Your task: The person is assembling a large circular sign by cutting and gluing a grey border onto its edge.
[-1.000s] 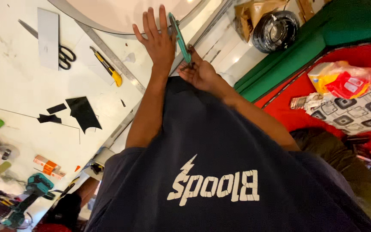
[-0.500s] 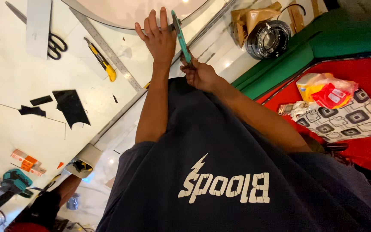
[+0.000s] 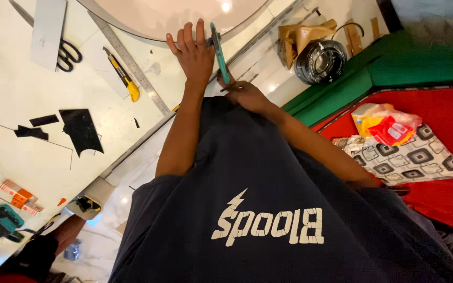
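left hand (image 3: 195, 52) | right hand (image 3: 245, 94): one teal tool (image 3: 219, 52) (gripped) | scissors (image 3: 66, 52): one

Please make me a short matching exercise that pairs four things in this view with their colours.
Things:
1. utility knife
2. scissors
3. tool in the right hand
4. cable coil

Colours:
A. teal
B. black coil, beside brown paper
C. yellow and black
D. black handles

Pairs: 1-C, 2-D, 3-A, 4-B. The left hand lies flat on the white sheet, next to the teal tool, which the right hand grips at its lower end.
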